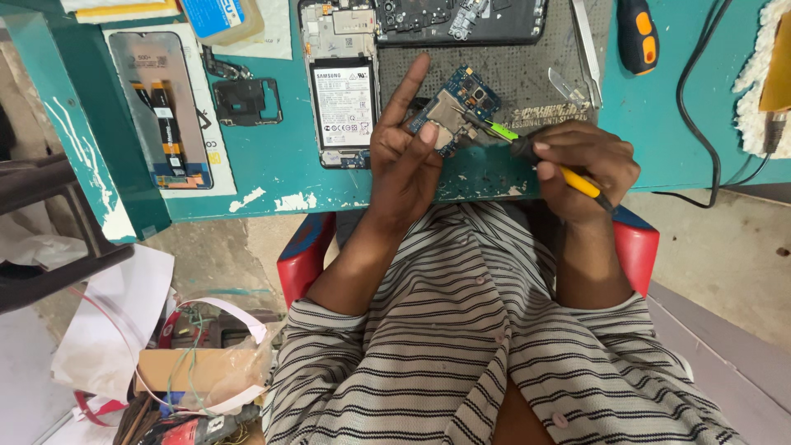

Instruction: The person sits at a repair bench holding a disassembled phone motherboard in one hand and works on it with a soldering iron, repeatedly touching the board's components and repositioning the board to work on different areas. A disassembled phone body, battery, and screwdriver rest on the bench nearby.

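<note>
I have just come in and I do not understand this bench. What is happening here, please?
A person in a striped shirt sits at a teal workbench. The left hand holds up a small blue circuit board, and the right hand puts the tip of a yellow-handled tool against it. An opened phone with its battery showing lies on the bench behind, beside a loose display panel and a dark work mat.

We hold circuit board (453, 111) in left hand (404, 156), above table (272, 169) edge. Tool (544, 161) in right hand (585, 165), at board's 4 o'clock, tip touching it. Opened phone (344, 103) on table at board's 9 o'clock. Screwdriver (638, 35) at 2 o'clock, well apart.
</note>
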`<action>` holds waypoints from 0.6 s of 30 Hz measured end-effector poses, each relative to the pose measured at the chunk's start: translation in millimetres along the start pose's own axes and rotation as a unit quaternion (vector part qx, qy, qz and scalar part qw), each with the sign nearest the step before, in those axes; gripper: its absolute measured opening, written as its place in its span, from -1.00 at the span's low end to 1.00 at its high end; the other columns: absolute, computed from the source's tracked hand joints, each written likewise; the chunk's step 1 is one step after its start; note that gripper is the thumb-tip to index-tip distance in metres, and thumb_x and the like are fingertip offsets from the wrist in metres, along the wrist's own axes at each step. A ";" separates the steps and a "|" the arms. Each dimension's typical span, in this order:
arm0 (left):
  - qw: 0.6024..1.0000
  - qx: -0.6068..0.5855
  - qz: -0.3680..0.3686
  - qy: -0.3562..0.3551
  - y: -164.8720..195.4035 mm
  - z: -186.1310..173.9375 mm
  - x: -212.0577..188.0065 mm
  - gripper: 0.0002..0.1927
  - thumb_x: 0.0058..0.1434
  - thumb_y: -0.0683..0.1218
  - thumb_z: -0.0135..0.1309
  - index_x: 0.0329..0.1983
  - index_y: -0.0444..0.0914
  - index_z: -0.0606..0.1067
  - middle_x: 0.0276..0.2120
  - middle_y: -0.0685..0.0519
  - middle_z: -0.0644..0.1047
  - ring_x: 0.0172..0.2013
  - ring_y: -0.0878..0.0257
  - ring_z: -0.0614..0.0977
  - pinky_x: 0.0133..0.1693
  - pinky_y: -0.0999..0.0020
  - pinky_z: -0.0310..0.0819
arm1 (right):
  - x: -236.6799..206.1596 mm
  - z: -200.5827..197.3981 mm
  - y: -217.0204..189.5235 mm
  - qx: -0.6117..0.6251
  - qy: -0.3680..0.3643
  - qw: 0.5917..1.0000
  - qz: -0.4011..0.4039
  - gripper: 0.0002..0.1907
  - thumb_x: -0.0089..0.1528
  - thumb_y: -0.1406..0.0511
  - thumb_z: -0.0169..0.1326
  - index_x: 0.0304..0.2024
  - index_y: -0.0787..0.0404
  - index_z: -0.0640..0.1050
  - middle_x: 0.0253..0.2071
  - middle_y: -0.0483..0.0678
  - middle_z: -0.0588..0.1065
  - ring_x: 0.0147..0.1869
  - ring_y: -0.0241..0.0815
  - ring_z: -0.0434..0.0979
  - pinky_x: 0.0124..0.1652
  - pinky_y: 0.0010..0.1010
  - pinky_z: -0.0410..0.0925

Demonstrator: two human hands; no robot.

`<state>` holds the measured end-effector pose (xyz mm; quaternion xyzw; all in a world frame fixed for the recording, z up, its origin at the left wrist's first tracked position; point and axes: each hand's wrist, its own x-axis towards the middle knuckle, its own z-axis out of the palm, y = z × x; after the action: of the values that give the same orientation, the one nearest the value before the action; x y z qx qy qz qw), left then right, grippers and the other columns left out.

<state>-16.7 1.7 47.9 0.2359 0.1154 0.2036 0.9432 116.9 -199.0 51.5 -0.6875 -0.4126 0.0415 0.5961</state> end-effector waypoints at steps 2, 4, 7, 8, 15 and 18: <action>1.000 -0.001 0.002 -0.001 0.4 0.3 -0.8 -0.20 0.44 -0.25 0.08 0.61 -0.44 -0.06 -0.61 0.31 0.21 -0.61 0.62 0.15 -0.50 0.69 0.01 | -2.7 0.6 0.1 -0.020 0.013 1.000 -0.006 -0.77 0.36 0.32 0.27 -0.25 0.42 0.59 -0.29 0.14 0.60 -0.21 0.04 0.70 -0.17 -0.30 0.55; 1.000 -0.005 0.001 -0.001 0.6 0.8 -0.7 -0.20 0.45 -0.25 0.09 0.61 -0.44 -0.06 -0.63 0.31 0.18 -0.61 0.63 0.15 -0.50 0.71 0.02 | -3.9 0.8 1.1 -0.028 0.021 0.999 -0.007 -0.75 0.38 0.29 0.27 -0.25 0.41 0.58 -0.30 0.13 0.60 -0.20 0.03 0.70 -0.17 -0.31 0.55; 1.000 -0.013 -0.003 0.004 0.8 1.4 -0.9 -0.19 0.44 -0.26 0.09 0.62 -0.43 -0.06 -0.64 0.31 0.15 -0.60 0.63 0.14 -0.47 0.72 0.04 | -4.9 0.9 2.6 -0.019 0.022 1.000 0.001 -0.73 0.38 0.27 0.27 -0.25 0.40 0.58 -0.30 0.13 0.60 -0.22 0.01 0.70 -0.20 -0.34 0.55; 1.000 -0.015 -0.004 0.005 0.8 1.4 -0.8 -0.19 0.44 -0.26 0.09 0.62 -0.43 -0.06 -0.62 0.31 0.15 -0.60 0.64 0.14 -0.47 0.73 0.04 | -5.2 0.8 3.0 -0.015 0.021 1.000 0.004 -0.73 0.38 0.27 0.27 -0.25 0.39 0.58 -0.30 0.13 0.60 -0.22 0.01 0.70 -0.20 -0.34 0.55; 1.000 -0.002 0.001 0.004 -0.3 1.6 -0.5 -0.19 0.43 -0.24 0.10 0.61 -0.44 -0.05 -0.61 0.31 0.19 -0.60 0.62 0.16 -0.48 0.74 0.06 | -5.3 1.2 3.9 0.007 0.019 1.000 0.005 -0.73 0.38 0.28 0.28 -0.25 0.40 0.57 -0.28 0.14 0.61 -0.20 0.02 0.70 -0.17 -0.31 0.55; 1.000 0.007 0.003 0.011 -1.0 2.4 -0.3 -0.19 0.42 -0.24 0.10 0.60 -0.48 -0.05 -0.61 0.24 0.23 -0.61 0.61 0.17 -0.51 0.72 0.07 | -3.7 1.2 2.6 0.006 0.019 1.000 -0.003 -0.76 0.36 0.30 0.27 -0.25 0.40 0.58 -0.29 0.15 0.60 -0.21 0.03 0.69 -0.18 -0.30 0.55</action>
<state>-15.8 -0.2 49.5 0.2402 0.1266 0.2084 0.9396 115.2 -200.3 47.3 -0.6832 -0.4031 0.0291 0.6082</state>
